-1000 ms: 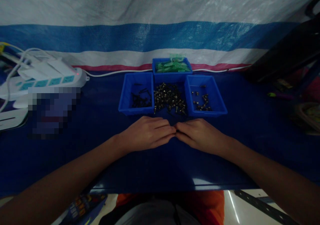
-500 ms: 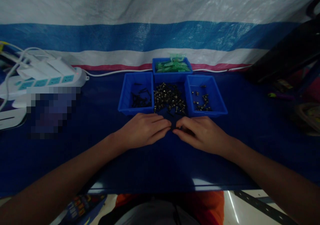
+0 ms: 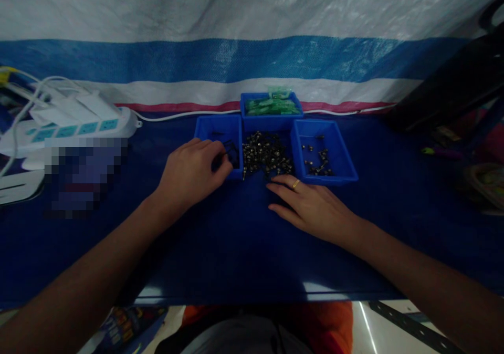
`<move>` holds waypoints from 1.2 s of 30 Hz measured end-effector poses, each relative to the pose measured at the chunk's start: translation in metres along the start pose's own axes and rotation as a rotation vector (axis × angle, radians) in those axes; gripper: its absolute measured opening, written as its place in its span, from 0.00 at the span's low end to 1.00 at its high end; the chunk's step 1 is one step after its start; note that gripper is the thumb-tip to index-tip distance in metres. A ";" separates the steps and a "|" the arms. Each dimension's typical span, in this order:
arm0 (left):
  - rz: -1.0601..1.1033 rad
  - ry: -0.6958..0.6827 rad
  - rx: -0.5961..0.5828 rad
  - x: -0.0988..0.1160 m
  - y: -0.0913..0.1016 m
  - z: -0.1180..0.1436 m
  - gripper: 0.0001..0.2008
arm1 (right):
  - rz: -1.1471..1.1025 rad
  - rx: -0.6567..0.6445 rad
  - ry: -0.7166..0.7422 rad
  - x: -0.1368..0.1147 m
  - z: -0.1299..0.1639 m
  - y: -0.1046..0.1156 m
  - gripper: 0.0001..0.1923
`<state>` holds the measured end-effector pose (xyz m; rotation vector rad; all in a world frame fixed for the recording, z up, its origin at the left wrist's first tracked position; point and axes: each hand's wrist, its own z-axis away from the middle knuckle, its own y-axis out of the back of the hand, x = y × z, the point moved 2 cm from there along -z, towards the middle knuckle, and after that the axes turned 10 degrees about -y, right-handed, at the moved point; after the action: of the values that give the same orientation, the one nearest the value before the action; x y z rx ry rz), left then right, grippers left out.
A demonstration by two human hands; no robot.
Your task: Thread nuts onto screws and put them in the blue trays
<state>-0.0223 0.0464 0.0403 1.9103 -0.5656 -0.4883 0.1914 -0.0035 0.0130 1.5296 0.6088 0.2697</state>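
Note:
My left hand (image 3: 193,169) is over the near edge of the left blue bin (image 3: 202,125), thumb and fingertips brought together. Whatever sits between them is too dark and small to make out. Inside that bin lie dark, thin pieces (image 3: 232,152), partly covered by the hand. My right hand (image 3: 311,204), with a ring on one finger, rests on the table with its fingers stretched and apart. Its fingertips lie by the near edge of a pile of small dark, shiny screw-like parts (image 3: 268,154). To the right, another blue bin (image 3: 342,154) holds several similar metal parts (image 3: 323,157).
Behind the pile stands a blue bin (image 3: 271,123) with green plastic packets (image 3: 271,105). A white power strip (image 3: 126,125) with plugs and cables is at the left. Striped sheeting (image 3: 252,57) hangs behind the blue table (image 3: 252,249). A dark object (image 3: 444,86) stands at the right.
My left hand has moved left and away from me, from beside the right hand to the left bin. My right hand has spread its fingers, staying near the same spot.

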 end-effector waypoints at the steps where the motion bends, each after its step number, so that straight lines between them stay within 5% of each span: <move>1: 0.010 0.000 -0.034 -0.001 -0.002 0.000 0.10 | 0.032 -0.001 -0.003 0.000 0.000 -0.001 0.21; 10: 0.132 -0.205 -0.116 0.005 -0.005 0.002 0.15 | -0.016 -0.015 0.063 0.002 -0.001 0.003 0.17; 23: 0.096 -0.317 0.011 0.015 -0.006 0.003 0.15 | -0.020 -0.030 0.062 0.003 -0.001 0.001 0.15; 29: 0.065 -0.350 0.188 0.014 -0.005 0.006 0.07 | -0.039 -0.019 0.072 0.004 -0.001 0.002 0.14; 33: 0.057 -0.559 0.314 0.019 0.003 0.013 0.05 | -0.045 -0.026 0.083 0.003 -0.001 0.002 0.13; 36: 0.089 -0.762 0.231 0.035 0.004 0.018 0.03 | -0.041 -0.056 0.067 0.003 -0.001 0.002 0.12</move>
<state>-0.0054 0.0113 0.0343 1.8649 -1.2334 -1.1458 0.1938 -0.0004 0.0142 1.4572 0.6797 0.3048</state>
